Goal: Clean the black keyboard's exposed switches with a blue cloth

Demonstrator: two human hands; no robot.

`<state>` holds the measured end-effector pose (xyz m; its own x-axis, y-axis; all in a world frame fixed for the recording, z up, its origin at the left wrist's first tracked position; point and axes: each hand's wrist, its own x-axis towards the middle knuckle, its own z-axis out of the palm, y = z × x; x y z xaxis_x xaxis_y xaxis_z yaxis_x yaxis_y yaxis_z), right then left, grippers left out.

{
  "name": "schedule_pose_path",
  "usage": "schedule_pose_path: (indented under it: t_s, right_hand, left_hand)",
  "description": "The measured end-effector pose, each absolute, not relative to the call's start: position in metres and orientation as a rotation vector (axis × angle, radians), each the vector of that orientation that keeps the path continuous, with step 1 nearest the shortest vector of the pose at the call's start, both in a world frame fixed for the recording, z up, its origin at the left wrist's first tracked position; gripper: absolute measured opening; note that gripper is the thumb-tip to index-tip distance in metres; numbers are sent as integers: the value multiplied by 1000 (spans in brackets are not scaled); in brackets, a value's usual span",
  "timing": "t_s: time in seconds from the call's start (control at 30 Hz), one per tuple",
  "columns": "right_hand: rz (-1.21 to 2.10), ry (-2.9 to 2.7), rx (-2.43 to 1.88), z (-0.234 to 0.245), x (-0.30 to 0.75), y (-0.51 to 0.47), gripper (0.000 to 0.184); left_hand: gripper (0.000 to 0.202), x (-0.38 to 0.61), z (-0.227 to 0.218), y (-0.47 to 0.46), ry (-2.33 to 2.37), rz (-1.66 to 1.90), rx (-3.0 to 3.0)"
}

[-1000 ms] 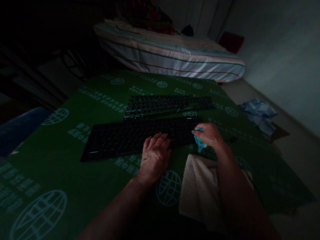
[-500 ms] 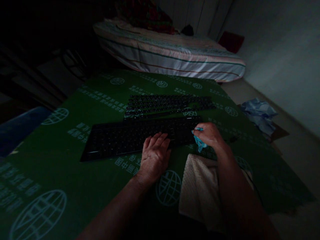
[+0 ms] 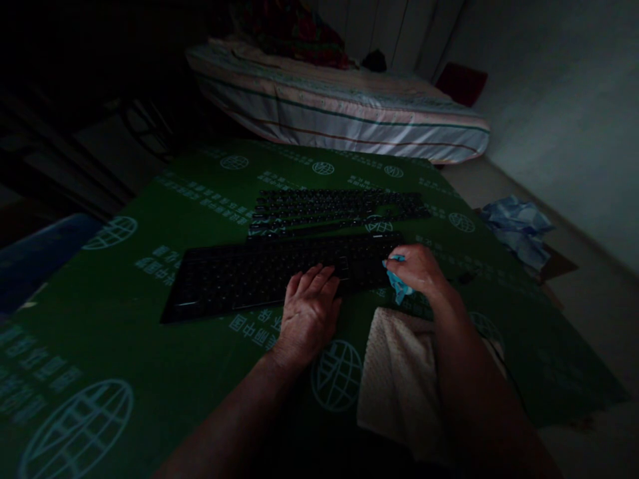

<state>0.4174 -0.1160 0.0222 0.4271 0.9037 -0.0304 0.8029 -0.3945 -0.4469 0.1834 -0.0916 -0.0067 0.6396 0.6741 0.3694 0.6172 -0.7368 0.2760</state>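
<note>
A black keyboard (image 3: 239,276) lies across a green printed cloth (image 3: 124,279). My left hand (image 3: 309,313) rests flat on the keyboard's near edge, fingers stretched over the keys. My right hand (image 3: 418,268) is closed around a small blue wipe (image 3: 399,285) and presses it against the keyboard's right end. Just behind the keyboard lie rows of loose black keycaps (image 3: 339,205) set out in keyboard shape.
A cream towel (image 3: 399,379) lies under my right forearm. A mattress with a striped sheet (image 3: 339,110) stands beyond the cloth. Crumpled blue fabric (image 3: 519,226) sits on the floor at right. A blue object (image 3: 40,256) is at the left edge.
</note>
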Motion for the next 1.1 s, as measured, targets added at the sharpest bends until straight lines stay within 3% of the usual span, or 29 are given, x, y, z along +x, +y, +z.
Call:
schedule_pose_path:
  t_s: [1.1]
  right_hand:
    - [437,-1427,-2244,24,415,-118,16]
  left_hand:
    - [30,184,-6,-92,1096,681,2705]
